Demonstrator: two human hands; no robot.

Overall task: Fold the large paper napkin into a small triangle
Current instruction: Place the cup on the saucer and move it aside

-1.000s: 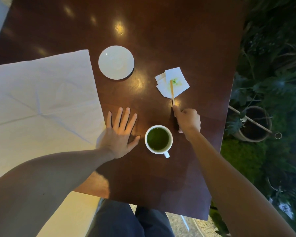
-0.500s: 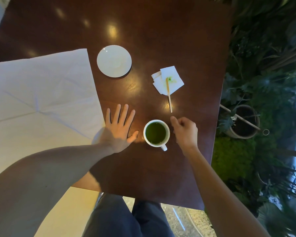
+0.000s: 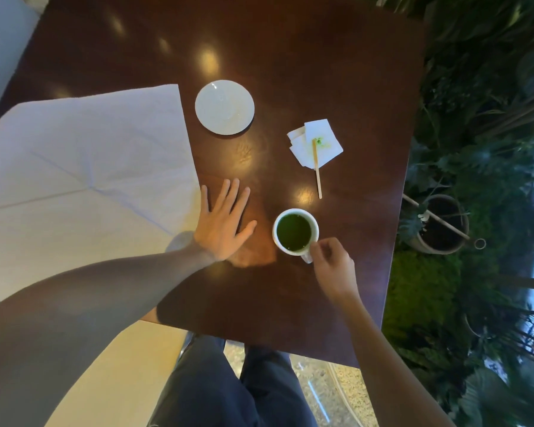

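1. We see the large paper napkin (image 3: 80, 186) spread flat and unfolded on the left of the dark wooden table (image 3: 321, 72).
2. Our left hand (image 3: 224, 224) lies flat, fingers straight, on the table just beside the napkin's right edge.
3. Our right hand (image 3: 332, 266) pinches the handle of the white cup of green tea (image 3: 295, 232), well apart from the napkin.

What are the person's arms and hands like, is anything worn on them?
Both arms are bare as far as the view shows: no sleeves, gloves or watch. The left hand and right hand show no rings or markings that I can make out. Dark trousers cover the legs below.
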